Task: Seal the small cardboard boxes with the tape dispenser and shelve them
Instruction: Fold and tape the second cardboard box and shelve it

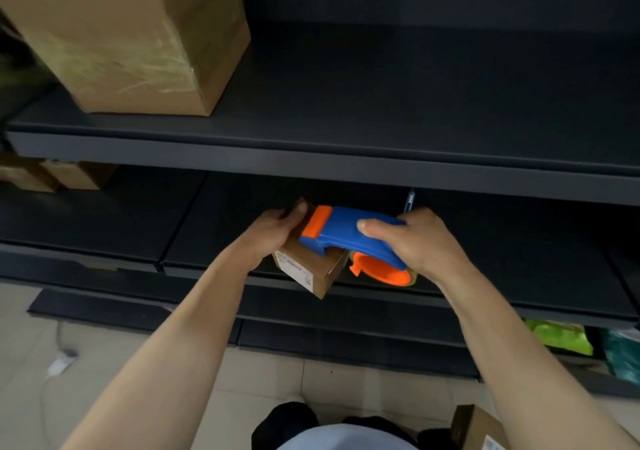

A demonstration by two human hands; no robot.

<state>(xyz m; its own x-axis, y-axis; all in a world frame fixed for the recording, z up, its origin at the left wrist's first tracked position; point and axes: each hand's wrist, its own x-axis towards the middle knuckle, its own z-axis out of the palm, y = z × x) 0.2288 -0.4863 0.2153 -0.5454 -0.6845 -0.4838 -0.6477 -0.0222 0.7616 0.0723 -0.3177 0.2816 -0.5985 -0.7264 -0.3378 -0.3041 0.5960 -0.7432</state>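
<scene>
A small brown cardboard box (313, 269) with a white label is held in the air in front of the dark shelves, gripped at its far left end by my left hand (275, 233). My right hand (415, 238) is closed around the handle of a blue and orange tape dispenser (349, 233). The dispenser lies across the top of the box, its orange head at the box's far end beside my left thumb. Its orange tape wheel hangs off the box's right side.
Dark metal shelves (346, 158) run across the view. A large taped cardboard box (138, 40) stands on the upper shelf at left, and smaller boxes (52, 175) sit below it. Another small box (479, 427) lies on the tiled floor by my feet. Green packets (557, 337) fill the bottom right shelf.
</scene>
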